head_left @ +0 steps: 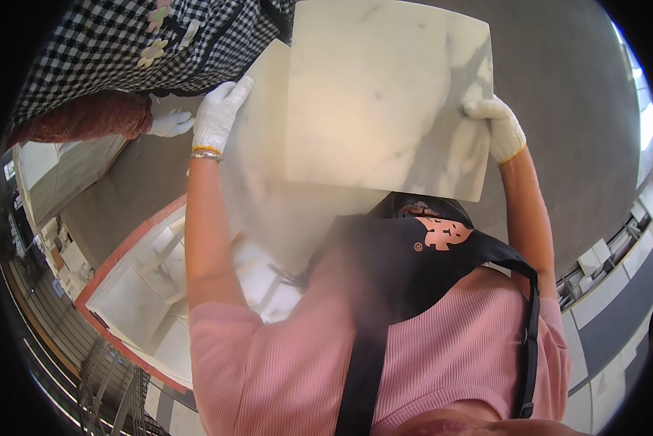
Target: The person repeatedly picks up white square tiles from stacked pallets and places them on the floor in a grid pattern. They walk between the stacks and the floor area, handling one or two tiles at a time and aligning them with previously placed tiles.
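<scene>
In front of me is a square slab of pale, grey-veined marble [385,94]. A second pale marble slab [257,167] lies partly beneath it and sticks out on its left. My right hand [499,129], in a white knit glove, grips the upper slab's right edge with the thumb over its face. My left hand [219,115], gloved the same way, is closed at the left edge of the lower slab; the fingers behind that edge are hidden.
A co-worker in a black-and-white checked apron [217,43] stands at the upper left, one gloved hand [171,123] close to my left hand. A red-edged container [126,256] holding white pieces is at lower left. Tile stacks [595,254] line the right side.
</scene>
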Demonstrator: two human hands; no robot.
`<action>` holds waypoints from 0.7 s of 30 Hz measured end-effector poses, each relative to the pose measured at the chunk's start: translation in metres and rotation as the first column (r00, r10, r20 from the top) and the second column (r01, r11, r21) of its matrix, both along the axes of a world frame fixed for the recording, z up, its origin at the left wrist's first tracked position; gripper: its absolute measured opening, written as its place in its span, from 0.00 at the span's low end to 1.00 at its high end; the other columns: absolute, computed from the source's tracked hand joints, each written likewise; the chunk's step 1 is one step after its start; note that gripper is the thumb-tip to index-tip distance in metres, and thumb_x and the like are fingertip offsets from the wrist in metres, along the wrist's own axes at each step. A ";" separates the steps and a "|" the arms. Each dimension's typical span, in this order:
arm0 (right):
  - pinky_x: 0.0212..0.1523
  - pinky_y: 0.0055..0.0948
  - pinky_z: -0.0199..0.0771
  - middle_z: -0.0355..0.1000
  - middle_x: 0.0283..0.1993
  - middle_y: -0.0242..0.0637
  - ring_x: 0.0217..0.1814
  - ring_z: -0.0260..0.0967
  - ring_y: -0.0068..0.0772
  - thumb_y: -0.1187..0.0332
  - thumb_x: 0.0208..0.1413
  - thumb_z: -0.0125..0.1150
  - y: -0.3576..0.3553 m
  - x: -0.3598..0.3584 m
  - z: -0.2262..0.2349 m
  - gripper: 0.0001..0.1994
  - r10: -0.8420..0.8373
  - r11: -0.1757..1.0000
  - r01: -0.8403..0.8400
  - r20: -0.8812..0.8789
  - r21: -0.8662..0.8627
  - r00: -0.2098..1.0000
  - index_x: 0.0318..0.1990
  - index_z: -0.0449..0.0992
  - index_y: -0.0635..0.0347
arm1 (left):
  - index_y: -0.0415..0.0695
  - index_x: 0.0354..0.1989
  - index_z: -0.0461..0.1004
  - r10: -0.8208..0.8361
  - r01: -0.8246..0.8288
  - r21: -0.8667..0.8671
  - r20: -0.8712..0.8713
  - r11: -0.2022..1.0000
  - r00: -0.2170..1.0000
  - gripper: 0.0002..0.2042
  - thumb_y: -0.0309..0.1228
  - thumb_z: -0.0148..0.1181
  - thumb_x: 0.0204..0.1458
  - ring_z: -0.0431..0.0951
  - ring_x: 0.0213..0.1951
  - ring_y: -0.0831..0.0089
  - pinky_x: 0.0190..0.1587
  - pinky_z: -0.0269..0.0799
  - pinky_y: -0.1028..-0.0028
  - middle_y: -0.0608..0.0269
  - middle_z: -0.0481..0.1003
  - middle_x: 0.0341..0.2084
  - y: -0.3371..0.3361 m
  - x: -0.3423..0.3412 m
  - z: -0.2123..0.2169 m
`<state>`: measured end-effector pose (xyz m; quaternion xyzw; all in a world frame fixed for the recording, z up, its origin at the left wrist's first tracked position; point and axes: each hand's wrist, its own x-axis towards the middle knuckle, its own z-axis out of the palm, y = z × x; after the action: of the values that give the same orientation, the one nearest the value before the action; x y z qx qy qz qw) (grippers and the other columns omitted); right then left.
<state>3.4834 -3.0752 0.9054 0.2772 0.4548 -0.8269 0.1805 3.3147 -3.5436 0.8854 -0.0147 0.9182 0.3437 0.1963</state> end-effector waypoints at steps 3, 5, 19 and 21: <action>0.59 0.40 0.79 0.77 0.55 0.45 0.54 0.78 0.40 0.70 0.49 0.65 0.004 -0.015 0.001 0.31 0.026 0.999 -0.026 0.006 0.018 1.000 0.62 0.71 0.72 | 0.39 0.38 0.80 0.010 -0.010 -0.022 -0.002 1.000 1.000 0.29 0.60 0.60 0.58 0.69 0.31 0.66 0.41 0.68 0.67 0.58 0.74 0.25 -0.003 0.002 0.002; 0.58 0.41 0.80 0.77 0.54 0.46 0.53 0.78 0.42 0.70 0.49 0.65 0.008 -0.021 -0.004 0.30 0.042 0.998 -0.043 0.030 0.039 0.999 0.61 0.71 0.72 | 0.40 0.37 0.80 0.011 -0.012 -0.044 -0.015 0.999 1.000 0.30 0.61 0.59 0.58 0.69 0.30 0.66 0.41 0.68 0.66 0.58 0.74 0.25 -0.004 0.005 0.003; 0.58 0.43 0.82 0.78 0.54 0.49 0.52 0.79 0.44 0.70 0.51 0.67 -0.006 -0.027 -0.014 0.27 0.073 0.993 -0.058 0.135 -0.107 0.988 0.60 0.72 0.73 | 0.42 0.38 0.81 0.058 -0.057 -0.094 0.017 0.994 0.998 0.31 0.64 0.58 0.56 0.74 0.35 0.58 0.45 0.70 0.63 0.53 0.79 0.30 -0.021 0.024 0.005; 0.58 0.43 0.82 0.78 0.54 0.50 0.52 0.79 0.45 0.70 0.51 0.67 -0.010 -0.026 -0.009 0.27 0.077 0.983 -0.057 0.115 -0.172 0.990 0.60 0.72 0.73 | 0.42 0.38 0.81 0.055 -0.054 -0.093 0.008 0.994 0.998 0.31 0.65 0.58 0.56 0.75 0.35 0.58 0.45 0.70 0.63 0.53 0.79 0.31 -0.023 0.026 0.005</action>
<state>3.4575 -3.0854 0.8965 0.2952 0.3806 -0.8374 0.2583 3.3404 -3.5666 0.8904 -0.0505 0.9314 0.3059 0.1910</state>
